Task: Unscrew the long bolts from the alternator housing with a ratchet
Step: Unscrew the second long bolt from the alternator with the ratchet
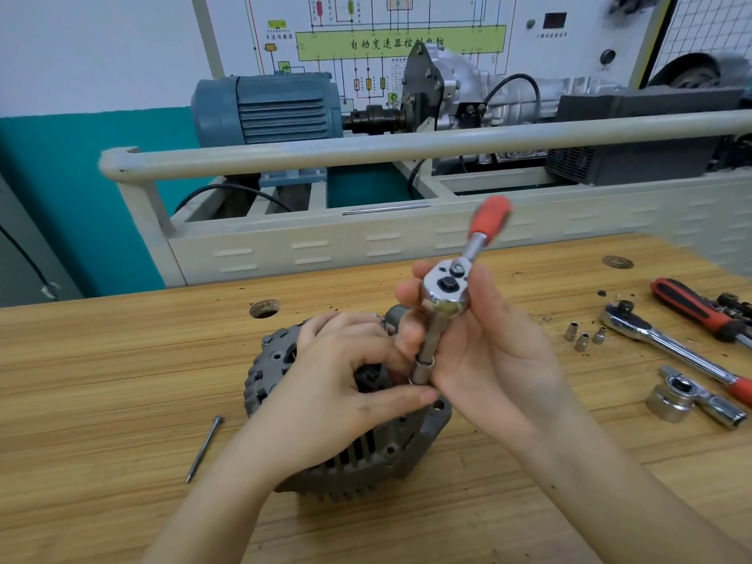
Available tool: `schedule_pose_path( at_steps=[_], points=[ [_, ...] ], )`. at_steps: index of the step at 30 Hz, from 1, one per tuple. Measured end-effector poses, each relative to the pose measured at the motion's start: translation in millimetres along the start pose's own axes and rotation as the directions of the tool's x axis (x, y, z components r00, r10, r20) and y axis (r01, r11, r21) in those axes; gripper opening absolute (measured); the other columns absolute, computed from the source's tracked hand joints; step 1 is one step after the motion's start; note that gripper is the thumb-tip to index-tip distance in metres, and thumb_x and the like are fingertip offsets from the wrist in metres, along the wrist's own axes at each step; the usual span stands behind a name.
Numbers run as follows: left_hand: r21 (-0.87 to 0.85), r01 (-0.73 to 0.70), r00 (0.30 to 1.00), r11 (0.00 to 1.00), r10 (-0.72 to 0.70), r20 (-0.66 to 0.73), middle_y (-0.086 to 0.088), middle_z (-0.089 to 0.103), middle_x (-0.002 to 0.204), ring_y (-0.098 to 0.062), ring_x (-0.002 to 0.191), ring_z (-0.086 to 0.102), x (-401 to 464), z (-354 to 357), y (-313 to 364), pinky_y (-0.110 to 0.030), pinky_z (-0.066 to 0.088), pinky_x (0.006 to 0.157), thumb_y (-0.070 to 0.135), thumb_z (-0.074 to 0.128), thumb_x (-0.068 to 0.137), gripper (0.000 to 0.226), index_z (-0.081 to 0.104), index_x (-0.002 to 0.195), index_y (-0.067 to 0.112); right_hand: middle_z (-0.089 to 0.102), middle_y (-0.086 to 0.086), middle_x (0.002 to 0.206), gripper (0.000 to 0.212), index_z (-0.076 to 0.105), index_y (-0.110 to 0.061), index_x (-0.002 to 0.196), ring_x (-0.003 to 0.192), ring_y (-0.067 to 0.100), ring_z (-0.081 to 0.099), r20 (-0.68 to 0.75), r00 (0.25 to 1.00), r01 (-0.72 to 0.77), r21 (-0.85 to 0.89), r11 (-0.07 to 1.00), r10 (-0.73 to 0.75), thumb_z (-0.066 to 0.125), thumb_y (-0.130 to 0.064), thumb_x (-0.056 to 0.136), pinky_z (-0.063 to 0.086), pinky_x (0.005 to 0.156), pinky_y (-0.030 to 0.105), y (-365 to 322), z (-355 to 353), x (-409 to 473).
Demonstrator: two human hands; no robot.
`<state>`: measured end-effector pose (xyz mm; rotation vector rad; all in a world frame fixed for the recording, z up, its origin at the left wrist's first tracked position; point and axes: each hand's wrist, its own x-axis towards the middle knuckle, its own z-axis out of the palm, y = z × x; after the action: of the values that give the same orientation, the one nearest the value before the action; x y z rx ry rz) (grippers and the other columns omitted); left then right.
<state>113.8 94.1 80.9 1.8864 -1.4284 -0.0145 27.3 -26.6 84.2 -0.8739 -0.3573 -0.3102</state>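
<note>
The grey alternator housing (358, 453) sits on the wooden bench (101, 380) in the middle of the view. My right hand (484, 352) grips the chrome head of a small ratchet (445, 293) with an orange handle that points up and away. Its extension and socket (423, 366) run down onto the housing. My left hand (346, 376) rests over the housing top, and its thumb and fingers pinch near the socket tip. One long bolt (203, 447) lies loose on the bench left of the housing.
On the right lie a larger ratchet (667, 343), a red-handled screwdriver (691, 307), three small sockets (584, 337) and a big socket with an adapter (683, 396). A round hole (264, 308) is in the bench. A cream rail and a training rig with a blue motor stand behind.
</note>
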Motion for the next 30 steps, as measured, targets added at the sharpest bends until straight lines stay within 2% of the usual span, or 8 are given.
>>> schedule_pose_path(
  at_steps=[3, 5, 9, 14, 19, 22, 26, 30],
  points=[
    [0.05, 0.011, 0.999, 0.999, -0.009, -0.036, 0.007, 0.062, 0.08, 0.003, 0.097, 0.046, 0.0, 3.8, 3.1, -0.029, 0.017, 0.105, 0.053, 0.062, 0.062, 0.027, 0.056, 0.061, 0.027, 0.07, 0.0, 0.091, 0.02, 0.07, -0.02, 0.082, 0.085, 0.012, 0.064, -0.013, 0.998, 0.059, -0.023, 0.998, -0.059, 0.079, -0.027, 0.066, 0.051, 0.068, 0.023, -0.2, 3.4, -1.5],
    [0.06, 0.012, 0.999, 0.998, -0.009, -0.049, 0.006, 0.06, 0.077, 0.001, 0.094, 0.048, 0.6, 4.2, 3.7, -0.033, 0.019, 0.106, 0.056, 0.063, 0.061, 0.027, 0.051, 0.059, 0.032, 0.069, 0.002, 0.092, 0.022, 0.068, -0.02, 0.081, 0.09, 0.015, 0.064, -0.033, 0.996, 0.079, 0.006, 0.997, -0.079, 0.081, -0.021, 0.063, 0.051, 0.069, 0.024, -0.5, 3.5, -2.5],
    [0.063, -0.004, 1.0, 0.998, 0.004, 0.004, 0.011, 0.065, 0.092, 0.005, 0.106, 0.044, -0.6, 2.0, 0.6, -0.033, 0.012, 0.109, 0.066, 0.061, 0.065, 0.048, 0.07, 0.078, 0.02, 0.07, 0.001, 0.09, 0.022, 0.071, -0.015, 0.085, 0.088, 0.014, 0.064, -0.024, 0.999, 0.046, -0.007, 0.999, -0.047, 0.075, -0.031, 0.07, 0.05, 0.069, 0.023, 0.1, 4.4, -1.4],
    [0.042, -0.01, 1.0, 0.999, 0.009, 0.027, 0.014, 0.064, 0.093, 0.006, 0.11, 0.042, 0.0, 0.7, -1.3, -0.031, 0.013, 0.108, 0.058, 0.059, 0.065, 0.037, 0.07, 0.075, 0.023, 0.071, 0.0, 0.087, 0.03, 0.072, -0.016, 0.089, 0.084, 0.013, 0.066, -0.036, 0.999, -0.004, 0.042, 0.999, 0.006, 0.07, -0.039, 0.071, 0.051, 0.07, 0.022, -0.6, 3.1, 0.4],
    [0.033, 0.037, 0.999, 0.999, -0.037, -0.012, 0.011, 0.062, 0.082, 0.003, 0.101, 0.046, -0.4, 2.6, 0.7, -0.033, 0.018, 0.106, 0.058, 0.065, 0.064, 0.033, 0.056, 0.063, 0.027, 0.069, 0.005, 0.092, 0.029, 0.07, -0.012, 0.085, 0.083, 0.012, 0.065, -0.045, 0.998, 0.039, -0.002, 0.999, -0.039, 0.079, -0.031, 0.064, 0.052, 0.068, 0.024, 0.5, 4.8, -1.3],
    [0.036, 0.037, 0.999, 0.999, -0.036, -0.035, 0.008, 0.062, 0.078, 0.002, 0.095, 0.048, 0.1, 4.1, 2.2, -0.034, 0.02, 0.105, 0.058, 0.067, 0.063, 0.032, 0.05, 0.058, 0.031, 0.069, 0.004, 0.09, 0.027, 0.068, -0.016, 0.082, 0.088, 0.014, 0.064, -0.074, 0.993, 0.092, 0.001, 0.996, -0.092, 0.083, -0.022, 0.06, 0.051, 0.068, 0.024, -0.1, 3.7, -2.7],
    [0.051, 0.023, 1.0, 0.998, -0.022, -0.02, 0.01, 0.065, 0.091, 0.008, 0.104, 0.043, -1.0, 3.2, -0.3, -0.027, 0.015, 0.105, 0.065, 0.057, 0.06, 0.047, 0.065, 0.072, 0.021, 0.07, 0.0, 0.087, 0.023, 0.071, -0.016, 0.083, 0.083, 0.012, 0.064, -0.042, 0.998, 0.045, -0.006, 0.999, -0.046, 0.076, -0.033, 0.067, 0.051, 0.067, 0.023, 0.4, 4.1, -0.7],
    [0.0, -0.025, 0.999, 1.0, 0.025, 0.042, 0.014, 0.065, 0.095, 0.002, 0.112, 0.043, -0.7, -0.3, -2.4, -0.039, 0.02, 0.106, 0.062, 0.048, 0.067, 0.047, 0.071, 0.082, 0.024, 0.071, 0.0, 0.088, 0.027, 0.072, -0.016, 0.087, 0.083, 0.012, 0.064, -0.038, 0.999, 0.018, 0.017, 1.0, -0.017, 0.069, -0.04, 0.072, 0.05, 0.069, 0.021, 0.3, 3.2, 0.7]
  ],
)
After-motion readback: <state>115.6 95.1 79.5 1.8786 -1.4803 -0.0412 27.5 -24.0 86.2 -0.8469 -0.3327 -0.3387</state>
